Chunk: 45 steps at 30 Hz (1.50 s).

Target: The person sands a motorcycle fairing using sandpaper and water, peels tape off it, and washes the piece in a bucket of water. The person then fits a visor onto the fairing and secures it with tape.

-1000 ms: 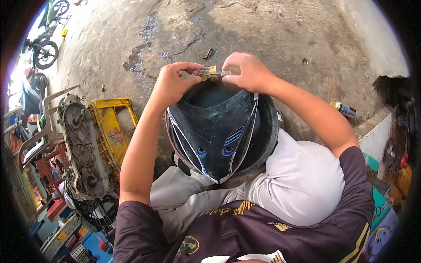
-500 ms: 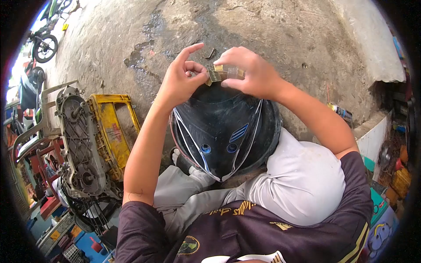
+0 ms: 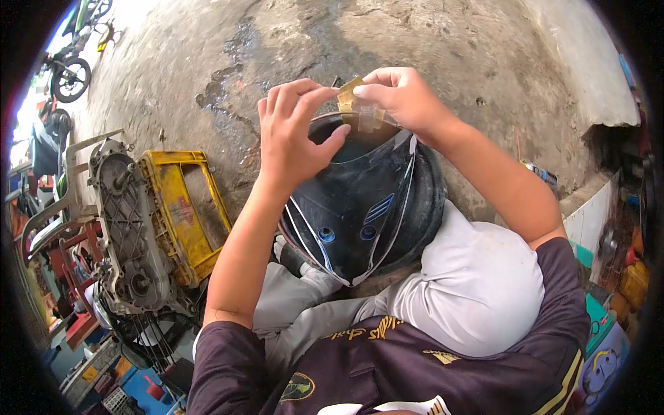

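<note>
A black plastic fairing panel (image 3: 349,200) with white lines and blue decals lies between my knees, on a round dark rim (image 3: 432,214). Along its far edge are yellow-brown and clear strips of tape (image 3: 369,118). My right hand (image 3: 401,100) pinches a yellow-brown piece of tape (image 3: 351,90) just above that edge. My left hand (image 3: 297,128) is raised over the panel's left side with thumb and index finger apart. Its index fingertip is close to the tape piece; whether they touch I cannot tell.
A yellow plastic crate (image 3: 183,207) and a metal engine casing (image 3: 128,221) stand at left. A spray can (image 3: 539,173) lies on the concrete floor (image 3: 443,48) at right, near a white board (image 3: 591,211). A motorbike wheel (image 3: 71,78) is at far left.
My left hand has come off the tape and its fingers have parted. The right hand now pinches a yellow-brown piece higher up. The panel has shifted slightly, and its far edge shows more.
</note>
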Each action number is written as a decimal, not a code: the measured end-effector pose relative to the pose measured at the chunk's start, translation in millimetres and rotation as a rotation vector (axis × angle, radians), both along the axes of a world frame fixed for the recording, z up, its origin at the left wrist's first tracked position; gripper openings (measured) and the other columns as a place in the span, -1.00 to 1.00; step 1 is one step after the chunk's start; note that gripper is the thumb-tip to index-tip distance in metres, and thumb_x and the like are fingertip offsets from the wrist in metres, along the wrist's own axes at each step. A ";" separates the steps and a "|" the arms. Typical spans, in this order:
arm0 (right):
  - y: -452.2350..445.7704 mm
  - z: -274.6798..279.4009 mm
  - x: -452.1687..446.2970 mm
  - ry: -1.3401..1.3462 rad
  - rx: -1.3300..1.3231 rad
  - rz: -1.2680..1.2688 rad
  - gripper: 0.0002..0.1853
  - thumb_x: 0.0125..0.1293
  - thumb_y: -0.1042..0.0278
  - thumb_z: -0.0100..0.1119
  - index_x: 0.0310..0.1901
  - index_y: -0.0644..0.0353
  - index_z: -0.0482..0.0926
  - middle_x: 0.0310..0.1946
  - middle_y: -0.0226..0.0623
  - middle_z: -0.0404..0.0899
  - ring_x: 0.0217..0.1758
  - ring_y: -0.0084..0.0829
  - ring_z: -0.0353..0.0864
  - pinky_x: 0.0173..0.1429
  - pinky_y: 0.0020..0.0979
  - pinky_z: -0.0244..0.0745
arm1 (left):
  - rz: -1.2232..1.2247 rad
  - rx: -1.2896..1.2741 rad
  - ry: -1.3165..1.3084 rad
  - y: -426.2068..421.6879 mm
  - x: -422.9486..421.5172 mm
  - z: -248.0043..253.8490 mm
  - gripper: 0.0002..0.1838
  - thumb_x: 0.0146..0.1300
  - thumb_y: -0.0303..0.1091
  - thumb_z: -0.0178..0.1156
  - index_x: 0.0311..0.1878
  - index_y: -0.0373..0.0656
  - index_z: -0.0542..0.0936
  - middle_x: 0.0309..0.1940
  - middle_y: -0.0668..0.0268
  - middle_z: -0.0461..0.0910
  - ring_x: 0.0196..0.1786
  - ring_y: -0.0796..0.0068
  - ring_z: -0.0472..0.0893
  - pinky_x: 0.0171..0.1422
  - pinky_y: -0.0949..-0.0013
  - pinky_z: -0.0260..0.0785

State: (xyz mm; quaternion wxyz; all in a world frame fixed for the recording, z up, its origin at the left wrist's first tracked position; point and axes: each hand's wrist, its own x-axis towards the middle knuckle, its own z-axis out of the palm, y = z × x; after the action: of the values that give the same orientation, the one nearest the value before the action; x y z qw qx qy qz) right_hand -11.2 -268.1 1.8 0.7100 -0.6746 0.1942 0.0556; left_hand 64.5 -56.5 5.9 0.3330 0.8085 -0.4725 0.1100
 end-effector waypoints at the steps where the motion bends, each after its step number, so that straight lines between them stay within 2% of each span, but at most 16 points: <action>1: -1.2 4.4 -0.7 0.014 0.058 -0.001 -0.81 0.37 0.31 0.34 -0.17 0.28 0.76 -0.30 -0.37 0.74 -0.20 -0.61 0.62 -0.04 -0.47 0.49 | -0.003 -0.001 0.002 -2.0 -1.8 0.7 -0.36 -0.06 -0.23 0.60 0.19 0.05 0.68 0.11 0.30 0.61 0.16 0.15 0.55 0.30 0.07 0.33; 4: 0.2 10.9 -4.1 0.050 0.166 -0.003 -0.82 0.38 0.29 0.35 -0.18 0.23 0.76 -0.29 -0.40 0.74 -0.19 -0.62 0.59 -0.04 -0.49 0.45 | 0.052 0.018 -0.173 -6.0 -7.0 1.0 -0.51 -0.08 -0.20 0.62 0.01 0.13 0.75 0.06 0.44 0.64 0.15 0.27 0.55 0.29 0.15 0.29; 9: -2.4 14.8 -8.6 0.119 0.302 0.007 -0.84 0.42 0.25 0.35 -0.17 0.14 0.76 -0.22 -0.44 0.73 -0.16 -0.63 0.55 -0.07 -0.50 0.39 | 0.056 -0.044 -0.266 -4.1 -2.3 -4.6 -0.61 -0.04 -0.31 0.55 -0.05 0.10 0.77 -0.07 0.51 0.69 0.06 0.34 0.59 0.23 0.18 0.31; 11: -5.9 11.1 -8.9 0.131 0.332 0.109 -0.79 0.48 0.23 0.29 -0.02 0.14 0.73 -0.08 -0.43 0.74 0.05 -0.60 0.62 0.15 -0.43 0.45 | 0.042 -0.073 -0.286 -2.2 -1.3 -5.3 -0.64 -0.01 -0.33 0.50 -0.06 0.09 0.77 -0.10 0.55 0.69 0.03 0.37 0.60 0.21 0.18 0.30; 14: -4.4 23.2 -10.3 0.162 0.421 0.052 -0.75 0.48 0.21 0.28 0.04 0.14 0.73 -0.01 -0.39 0.76 0.15 -0.54 0.63 0.19 -0.39 0.44 | 0.037 -0.092 -0.245 -1.8 1.0 -3.6 -0.72 0.01 -0.38 0.49 -0.14 0.03 0.79 -0.21 0.52 0.73 -0.03 0.35 0.62 0.15 0.20 0.34; 17: -7.7 25.5 -10.8 0.133 0.256 0.059 -0.64 0.48 0.17 0.27 0.19 0.16 0.66 0.15 -0.32 0.72 0.24 -0.47 0.63 0.28 -0.35 0.42 | -0.009 -0.089 -0.084 -0.4 6.7 -2.7 -0.77 0.09 -0.42 0.52 -0.13 -0.06 0.80 -0.26 0.46 0.76 -0.18 0.42 0.65 -0.02 0.30 0.43; 19: -5.7 19.0 -11.4 0.062 0.157 0.100 -0.58 0.49 0.18 0.26 0.27 0.18 0.59 0.20 -0.27 0.68 0.23 -0.45 0.64 0.32 -0.33 0.43 | 0.146 0.087 0.787 1.8 6.0 7.7 -0.78 0.21 -0.43 0.48 -0.07 -0.14 0.81 -0.26 0.51 0.74 -0.21 0.59 0.63 -0.12 0.40 0.44; 20: -4.4 14.7 -11.4 -0.010 0.058 0.141 -0.51 0.49 0.19 0.26 0.36 0.20 0.51 0.26 -0.22 0.64 0.22 -0.43 0.65 0.36 -0.31 0.45 | 0.114 0.125 0.942 6.9 11.2 4.1 -0.77 0.32 -0.45 0.42 0.03 -0.22 0.78 -0.20 0.50 0.73 -0.16 0.71 0.62 -0.08 0.50 0.47; 24: -4.7 2.2 -1.9 -0.023 0.136 0.232 -0.41 0.49 0.24 0.25 0.47 0.22 0.36 0.27 -0.17 0.59 0.20 -0.41 0.66 0.35 -0.31 0.53 | 0.040 -0.037 1.160 13.0 15.9 -6.5 -0.72 0.36 -0.48 0.38 0.11 -0.29 0.73 -0.17 0.40 0.73 -0.11 0.68 0.65 0.03 0.50 0.51; 26: -4.6 0.0 6.9 0.077 0.422 0.193 -0.39 0.47 0.33 0.28 0.47 0.23 0.34 0.12 -0.21 0.63 0.13 -0.42 0.68 0.25 -0.36 0.62 | -0.031 -0.163 1.312 12.6 15.7 -3.6 -0.66 0.37 -0.51 0.36 0.19 -0.32 0.67 -0.16 0.38 0.73 -0.09 0.67 0.65 0.12 0.52 0.52; 31: -5.6 -3.6 18.6 0.009 0.261 0.147 -0.44 0.36 0.44 0.35 0.37 0.26 0.45 -0.06 -0.33 0.67 0.01 -0.48 0.70 0.13 -0.43 0.61 | 0.000 -0.042 1.198 12.2 16.2 -6.1 -0.59 0.33 -0.51 0.38 0.24 -0.25 0.65 -0.20 0.42 0.73 -0.14 0.70 0.63 0.01 0.50 0.49; 33: -7.4 -13.3 26.2 -0.075 -0.093 0.255 -0.48 0.31 0.47 0.35 0.31 0.22 0.52 -0.15 -0.37 0.69 -0.05 -0.51 0.69 0.06 -0.43 0.59 | 0.036 0.035 1.121 11.8 14.7 -2.7 -0.55 0.30 -0.49 0.41 0.26 -0.21 0.65 -0.21 0.42 0.74 -0.17 0.70 0.62 -0.03 0.49 0.48; 36: -5.8 -25.9 39.4 -0.080 -0.286 0.416 -0.50 0.25 0.48 0.35 0.26 0.18 0.58 -0.23 -0.37 0.70 -0.10 -0.51 0.68 0.04 -0.39 0.59 | 0.094 0.268 0.869 14.1 13.3 -1.2 -0.45 0.19 -0.39 0.50 0.28 -0.10 0.63 -0.29 0.41 0.73 -0.25 0.55 0.63 -0.07 0.37 0.48; 38: -4.2 -40.1 52.0 -0.115 -0.376 0.484 -0.50 0.22 0.47 0.37 0.23 0.18 0.60 -0.23 -0.35 0.70 -0.11 -0.48 0.69 0.04 -0.38 0.59 | 0.116 0.408 0.505 20.0 15.6 -8.2 -0.39 0.14 -0.24 0.54 0.29 -0.03 0.62 -0.29 0.33 0.71 -0.20 0.31 0.66 0.03 0.21 0.51; 42: -1.7 -48.0 72.9 -0.226 -0.602 0.581 -0.46 0.15 0.41 0.41 0.22 0.20 0.63 -0.21 -0.30 0.74 -0.10 -0.41 0.72 0.08 -0.34 0.61 | 0.154 0.410 0.446 26.8 17.8 -1.7 -0.38 0.16 -0.14 0.53 0.29 -0.01 0.62 -0.23 0.26 0.70 -0.07 0.17 0.66 0.13 0.13 0.50; 45: -1.8 -54.7 75.7 -0.235 -0.520 0.548 -0.44 0.18 0.35 0.43 0.27 0.15 0.63 -0.09 -0.25 0.76 -0.03 -0.35 0.74 0.14 -0.30 0.63 | 0.089 0.389 0.455 36.7 21.5 5.4 -0.39 0.17 -0.07 0.50 0.30 0.03 0.62 -0.11 0.21 0.68 0.11 0.10 0.62 0.27 0.06 0.43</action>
State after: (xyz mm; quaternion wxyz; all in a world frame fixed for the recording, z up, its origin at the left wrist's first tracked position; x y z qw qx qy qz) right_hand 64.5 -269.9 -52.8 0.4916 -0.8605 -0.0681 0.1145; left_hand 86.0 -19.8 11.3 0.2639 0.8810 -0.3618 -0.1523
